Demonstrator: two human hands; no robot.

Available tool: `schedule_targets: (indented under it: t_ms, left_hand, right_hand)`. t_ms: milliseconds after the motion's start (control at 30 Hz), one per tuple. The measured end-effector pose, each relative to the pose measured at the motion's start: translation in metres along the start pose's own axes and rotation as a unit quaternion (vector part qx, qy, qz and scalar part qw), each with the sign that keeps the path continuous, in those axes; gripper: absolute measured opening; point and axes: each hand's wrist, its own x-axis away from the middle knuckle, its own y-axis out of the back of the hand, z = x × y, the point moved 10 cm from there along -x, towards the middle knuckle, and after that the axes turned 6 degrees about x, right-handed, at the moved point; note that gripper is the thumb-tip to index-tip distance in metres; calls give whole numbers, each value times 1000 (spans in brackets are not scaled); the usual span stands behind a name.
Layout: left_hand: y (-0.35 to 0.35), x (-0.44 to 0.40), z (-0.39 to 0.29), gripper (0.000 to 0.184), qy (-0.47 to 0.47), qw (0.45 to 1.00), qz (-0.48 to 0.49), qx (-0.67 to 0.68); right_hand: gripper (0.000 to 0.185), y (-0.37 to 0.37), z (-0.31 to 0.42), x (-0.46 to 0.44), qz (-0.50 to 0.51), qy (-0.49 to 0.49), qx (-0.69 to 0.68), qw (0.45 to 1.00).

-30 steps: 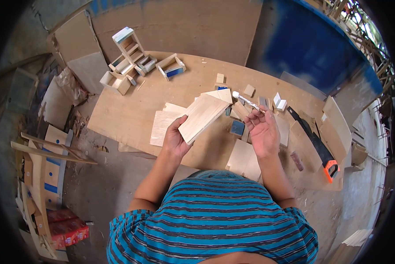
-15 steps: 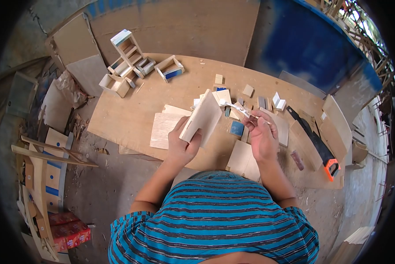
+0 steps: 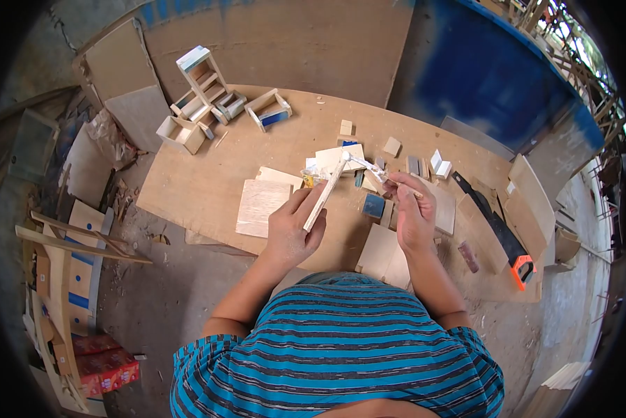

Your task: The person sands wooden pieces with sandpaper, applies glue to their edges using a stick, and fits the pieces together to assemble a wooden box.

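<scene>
My left hand (image 3: 290,228) grips a flat wooden board (image 3: 325,196) by its near end, with the narrow edge turned up toward me. In my right hand (image 3: 416,221) is a thin stick (image 3: 366,165) coated with a white paste. Its white tip meets the far end of the board's edge. Below the stick lie a pale wood piece (image 3: 330,159) and a small blue block (image 3: 373,205). A light plywood square (image 3: 263,209) lies left of my left hand, and another wooden panel (image 3: 382,251) is near my right wrist.
Small wooden box frames (image 3: 203,80) and an open box (image 3: 269,110) stand at the table's (image 3: 187,174) far left. A handsaw (image 3: 495,226) with an orange handle lies at the right. Small wood blocks (image 3: 392,146) are scattered at the back. Planks (image 3: 83,244) lean at the left.
The board has turned from showing its broad face to showing its narrow edge. The stick's tip has shifted slightly left and up to the board's far end.
</scene>
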Motion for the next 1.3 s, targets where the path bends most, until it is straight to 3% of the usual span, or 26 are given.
schedule_targets:
  t_ms: [67,333,433,633,733,833,1033,1300]
  left_hand:
    - [-1,1,3,51,-7,1000,-2,-10]
    - [-4,2,9,51,-1,1000,7,-20]
    - [-4,1,11,51,3,1000,8,-22]
    - [-5,-2,9,51,-2,1000,7,-28]
    - [-5,-3,9,52,1,1000,8,-30]
    - [-6,-2,10,53,-2,999,6,-42]
    - [-5,-3,11,57,-21,997,5,-75]
    - [-5,-3,15,55,-2,998,6,-66]
  right_hand:
    - [24,-2,1,0,7,9,28,1000]
    - [20,-9,12,6,44,51,175,982]
    - [17,-18,27,7,55,129,197,970]
    - [20,-29,35,13,97,165,235,953]
    - [20,-29,33,15,97,152,220,959]
    - [21,-20,15,17,82,59,154,983]
    - [23,-16,-15,18,36,-93,-158,982]
    - [23,-19,-6,24,47,-48,-43,997]
